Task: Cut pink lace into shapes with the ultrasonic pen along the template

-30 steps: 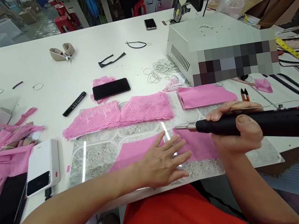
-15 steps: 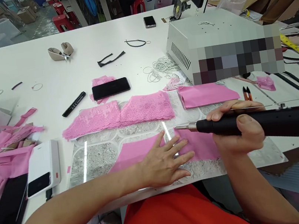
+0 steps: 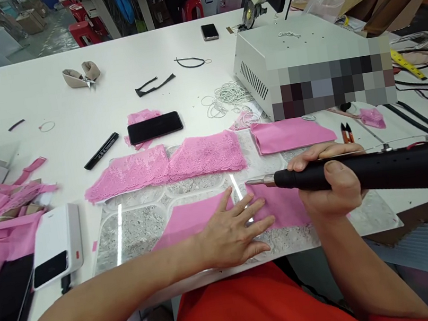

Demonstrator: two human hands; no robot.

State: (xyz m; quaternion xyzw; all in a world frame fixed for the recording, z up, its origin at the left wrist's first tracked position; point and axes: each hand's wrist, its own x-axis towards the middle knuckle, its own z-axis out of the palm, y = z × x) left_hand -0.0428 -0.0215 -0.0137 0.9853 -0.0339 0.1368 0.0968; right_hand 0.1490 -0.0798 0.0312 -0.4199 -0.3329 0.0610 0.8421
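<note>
My left hand (image 3: 234,230) lies flat with fingers spread over two smooth pink fabric pieces, the left piece (image 3: 192,214) and the right piece (image 3: 281,205). Beneath them is a grey stone-patterned mat (image 3: 138,231) with a clear sheen. My right hand (image 3: 332,180) wraps around a thick black handheld tool (image 3: 392,168) with a narrow metal tip. The tip points left, at the upper left corner of the right piece; whether it touches the fabric I cannot tell. Two pink lace pieces (image 3: 205,155) lie side by side behind, with a folded pink cloth (image 3: 294,134) to their right.
A grey machine box (image 3: 253,74) stands at back right, its front blurred. Behind the lace are a black phone (image 3: 155,128), a marker (image 3: 101,151) and tangled white cord (image 3: 233,93). At left lie a white device (image 3: 55,243) and heaped pink straps (image 3: 9,228).
The whole view has shifted slightly to the right. Both hands keep nearly the same places over the fabric, and the tool's tip stays by the right piece's corner.
</note>
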